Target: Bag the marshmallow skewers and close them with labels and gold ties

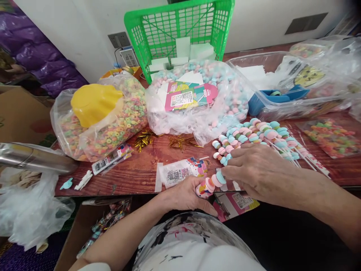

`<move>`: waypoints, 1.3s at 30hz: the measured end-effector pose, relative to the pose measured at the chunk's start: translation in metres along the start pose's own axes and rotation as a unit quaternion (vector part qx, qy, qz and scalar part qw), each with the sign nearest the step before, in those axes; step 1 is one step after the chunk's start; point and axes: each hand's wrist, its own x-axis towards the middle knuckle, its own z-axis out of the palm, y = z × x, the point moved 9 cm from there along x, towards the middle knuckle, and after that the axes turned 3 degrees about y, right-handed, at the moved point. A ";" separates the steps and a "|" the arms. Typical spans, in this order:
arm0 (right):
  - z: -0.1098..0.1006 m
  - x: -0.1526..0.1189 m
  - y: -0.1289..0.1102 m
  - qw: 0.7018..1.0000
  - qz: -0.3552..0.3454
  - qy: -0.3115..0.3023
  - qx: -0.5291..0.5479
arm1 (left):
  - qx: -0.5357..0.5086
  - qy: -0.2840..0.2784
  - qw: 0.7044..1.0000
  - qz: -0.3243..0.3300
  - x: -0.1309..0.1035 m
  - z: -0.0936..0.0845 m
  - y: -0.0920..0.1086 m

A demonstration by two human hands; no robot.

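Observation:
My left hand (183,195) is closed around a small printed wrapper (203,190) just past the table's front edge. Out of the wrapper's mouth sticks a row of pink, orange and blue marshmallow candies (216,180). The fingers of my right hand (254,169) are closed at the blue end of that row; their tips are partly hidden. Beyond this hand lies a pile of marshmallow skewers (256,131) with white sticks. Flat printed wrappers (180,173) rest on the table beside my left hand.
A bag of ring-shaped candies (124,116) with a yellow scoop-like piece (94,103) stands left. Behind are a bag of marshmallows (234,101) and a green basket (177,15). A transparent tub (282,60) is right, a steel flask (36,160) left. Below the table sits a carton (75,229).

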 end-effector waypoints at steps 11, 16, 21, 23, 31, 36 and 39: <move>0.012 -0.014 -0.012 0.997 -0.007 -0.069 0.028 | 0.165 0.085 0.983 0.010 0.001 -0.014 -0.008; -0.003 -0.013 -0.019 1.000 0.013 -0.024 -0.006 | 0.230 0.157 0.958 0.073 -0.005 -0.020 0.005; 0.015 -0.018 -0.021 0.999 0.031 -0.031 -0.023 | 0.276 0.192 0.937 0.096 -0.007 -0.019 0.010; 0.021 -0.020 -0.022 0.999 0.030 -0.034 -0.024 | 0.304 0.203 0.926 0.091 -0.008 -0.018 0.010; 0.014 -0.012 -0.014 0.999 0.007 -0.030 0.009 | 0.297 0.092 0.946 0.091 -0.007 0.005 0.012; 0.012 -0.008 -0.011 0.999 -0.012 -0.041 0.010 | 0.083 -0.009 0.994 0.064 -0.002 0.016 0.010; 0.010 -0.010 -0.014 0.999 -0.012 -0.040 0.010 | 0.027 -0.036 0.999 -0.005 -0.001 0.017 -0.003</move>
